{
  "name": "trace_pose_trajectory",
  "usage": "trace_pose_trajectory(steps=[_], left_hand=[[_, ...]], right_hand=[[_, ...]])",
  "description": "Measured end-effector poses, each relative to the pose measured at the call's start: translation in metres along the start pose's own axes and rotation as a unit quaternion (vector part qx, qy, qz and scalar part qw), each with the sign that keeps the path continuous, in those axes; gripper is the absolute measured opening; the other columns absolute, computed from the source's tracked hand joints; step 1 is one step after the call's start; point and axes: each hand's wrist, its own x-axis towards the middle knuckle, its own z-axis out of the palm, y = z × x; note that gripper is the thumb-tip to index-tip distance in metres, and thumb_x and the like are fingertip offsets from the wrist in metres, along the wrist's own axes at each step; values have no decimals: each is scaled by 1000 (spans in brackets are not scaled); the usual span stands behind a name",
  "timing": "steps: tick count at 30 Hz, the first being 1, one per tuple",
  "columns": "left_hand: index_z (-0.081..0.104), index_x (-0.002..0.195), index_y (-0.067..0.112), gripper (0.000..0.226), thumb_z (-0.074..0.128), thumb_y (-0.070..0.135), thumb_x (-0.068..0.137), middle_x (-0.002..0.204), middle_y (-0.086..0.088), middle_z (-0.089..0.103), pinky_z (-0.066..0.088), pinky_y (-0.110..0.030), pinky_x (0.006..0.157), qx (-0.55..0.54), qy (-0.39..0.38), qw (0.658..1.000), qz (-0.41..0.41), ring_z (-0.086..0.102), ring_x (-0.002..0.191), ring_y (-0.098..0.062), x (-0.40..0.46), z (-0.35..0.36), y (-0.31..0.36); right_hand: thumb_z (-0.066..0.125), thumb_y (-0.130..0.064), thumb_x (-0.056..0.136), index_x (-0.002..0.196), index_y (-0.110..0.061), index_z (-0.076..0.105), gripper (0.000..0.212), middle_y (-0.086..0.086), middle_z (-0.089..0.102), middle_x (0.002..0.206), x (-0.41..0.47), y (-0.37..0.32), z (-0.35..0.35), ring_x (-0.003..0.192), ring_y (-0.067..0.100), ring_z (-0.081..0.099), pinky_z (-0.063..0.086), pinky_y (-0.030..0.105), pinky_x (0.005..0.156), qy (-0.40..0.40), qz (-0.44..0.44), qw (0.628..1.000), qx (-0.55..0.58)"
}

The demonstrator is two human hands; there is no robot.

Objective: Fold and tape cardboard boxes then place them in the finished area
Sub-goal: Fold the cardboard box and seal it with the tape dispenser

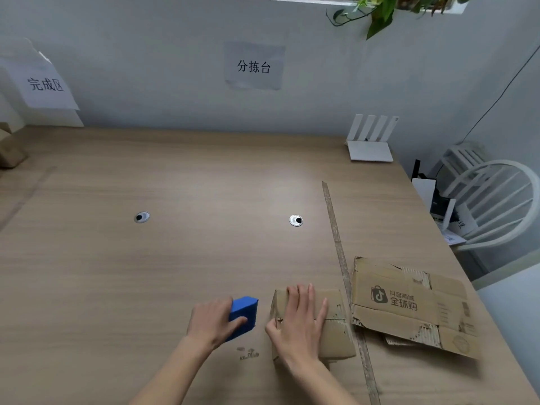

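On the desk [146, 287], a small box [336, 331] is being pressed by the flat right hand [298, 320]. A blue tape dispenser [244, 315] is being gripped by the left hand [213, 323].

A small makeshift packing and sorting station in an office-like room. A wide wooden bench [204, 176] stands against a plain pale wall carrying paper signs: "分拣台" [253, 66] at centre and "完成区" [46, 83] at left. A white router [370, 141] sits at the bench's far corner, worn flattened cardboard [409, 302] lies nearby, and a white chair [493, 200] stands beside.
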Motion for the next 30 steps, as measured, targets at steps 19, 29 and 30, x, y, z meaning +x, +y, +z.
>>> trace_pose_trajectory(steps=[19, 29, 30], left_hand=[[50, 127, 37, 48, 61, 62, 88, 93, 9, 68, 33, -30, 67, 4, 9, 1000, 14, 66, 86, -15, -28, 85, -16], [41, 150, 33, 80, 55, 76, 83, 137, 8, 55, 43, -31, 97, -100, 82, 991, 35, 55, 123, -14, -12, 35, 38], [40, 151, 36, 79, 56, 75, 84, 141, 8, 51, 45, -31, 99, -161, 92, 980, 72, 53, 126, -13, -10, 25, 51]], right_hand=[[70, -69, 73, 151, -61, -9, 112, -14, -39, 159, -21, 133, -33, 149, 16, -34, 46, 39, 107, -49, -148, 987, 24], [78, -54, 80, 144, -70, 19, 88, -12, -13, 168, 2, 140, -32, 154, 10, 11, 31, 26, 113, -19, -121, 980, 159], [77, -55, 80, 141, -74, 18, 87, -7, 1, 169, 0, 138, -31, 153, 12, 21, 32, 23, 109, -24, -97, 979, 177]])
